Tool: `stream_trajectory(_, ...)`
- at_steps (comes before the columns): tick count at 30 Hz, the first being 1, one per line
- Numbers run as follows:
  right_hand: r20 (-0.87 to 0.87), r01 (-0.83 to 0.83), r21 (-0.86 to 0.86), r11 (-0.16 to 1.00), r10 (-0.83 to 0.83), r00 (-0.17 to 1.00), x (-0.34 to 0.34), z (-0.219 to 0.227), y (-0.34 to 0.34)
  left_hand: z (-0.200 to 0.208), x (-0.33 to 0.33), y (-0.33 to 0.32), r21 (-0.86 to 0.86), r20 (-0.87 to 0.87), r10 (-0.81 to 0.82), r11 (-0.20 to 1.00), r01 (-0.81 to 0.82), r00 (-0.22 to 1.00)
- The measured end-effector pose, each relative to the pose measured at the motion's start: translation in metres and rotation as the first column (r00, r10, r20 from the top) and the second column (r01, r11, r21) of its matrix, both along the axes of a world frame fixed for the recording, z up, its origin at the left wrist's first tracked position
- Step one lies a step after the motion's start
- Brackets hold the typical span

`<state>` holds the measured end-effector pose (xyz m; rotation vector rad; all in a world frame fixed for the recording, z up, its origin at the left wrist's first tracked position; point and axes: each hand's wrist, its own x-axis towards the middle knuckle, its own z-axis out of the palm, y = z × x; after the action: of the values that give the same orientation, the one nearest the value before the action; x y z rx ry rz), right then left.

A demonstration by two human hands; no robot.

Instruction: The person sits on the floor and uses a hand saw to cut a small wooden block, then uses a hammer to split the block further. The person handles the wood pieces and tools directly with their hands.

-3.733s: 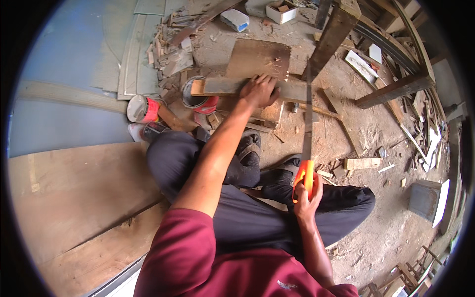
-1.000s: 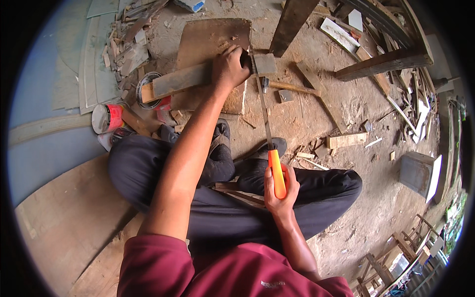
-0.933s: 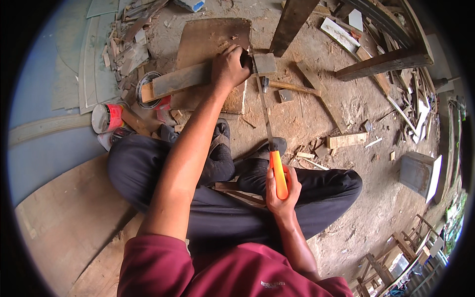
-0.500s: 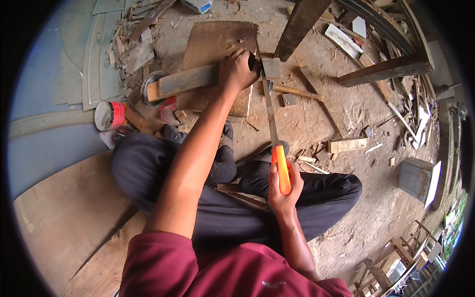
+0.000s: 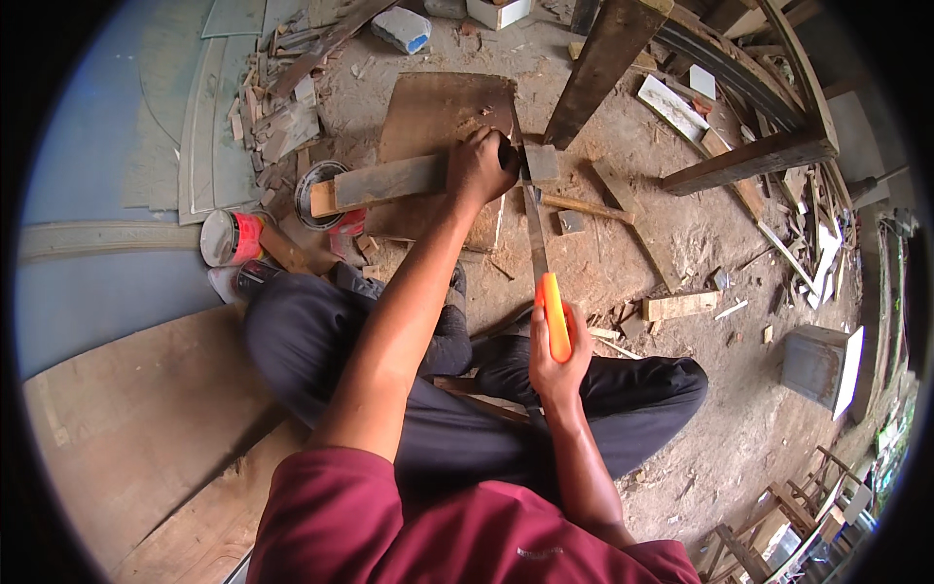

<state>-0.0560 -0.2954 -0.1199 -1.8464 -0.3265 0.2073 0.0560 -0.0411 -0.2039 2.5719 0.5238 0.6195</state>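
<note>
While my left hand (image 5: 482, 167) is holding the board (image 5: 394, 179) near twelve o'clock, my right hand (image 5: 561, 362) is gripping the saw (image 5: 538, 245), pointing toward twelve. I should be sawing slow and straight, keeping fingers clear.

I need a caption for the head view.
Left hand on a grey wooden plank, right hand holding an orange-handled metal handsaw across it.

No words or numbers clear enough to read. Small pale print (image 5: 539, 553) on front of dark red shirt (image 5: 467, 530), too blurry. Red label (image 5: 248, 237) on can (image 5: 220, 237), too small to tell letters.
</note>
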Motion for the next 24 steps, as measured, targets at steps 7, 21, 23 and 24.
stream_trajectory(7, -0.122, -0.015, 0.04, 0.999, 0.02, 0.992, -0.037, -0.007, -0.032, -0.004, 0.001, 0.004, -0.038, -0.008, -0.002, 0.999, 0.001, 1.0)
stream_trajectory(21, -0.07, -0.033, 0.027, 0.999, 0.035, 0.997, -0.013, -0.007, -0.011, 0.0, 0.002, 0.004, -0.024, 0.028, 0.028, 0.999, -0.027, 0.999)
stream_trajectory(23, -0.099, -0.024, 0.03, 0.999, 0.027, 0.995, -0.03, -0.007, -0.029, 0.002, 0.003, 0.002, 0.017, 0.016, 0.042, 0.999, -0.042, 0.999)
stream_trajectory(24, -0.072, -0.021, 0.038, 0.999, 0.023, 0.997, -0.032, -0.01, -0.033, 0.0, 0.004, 0.003, 0.017, 0.01, 0.049, 0.999, -0.049, 0.999)
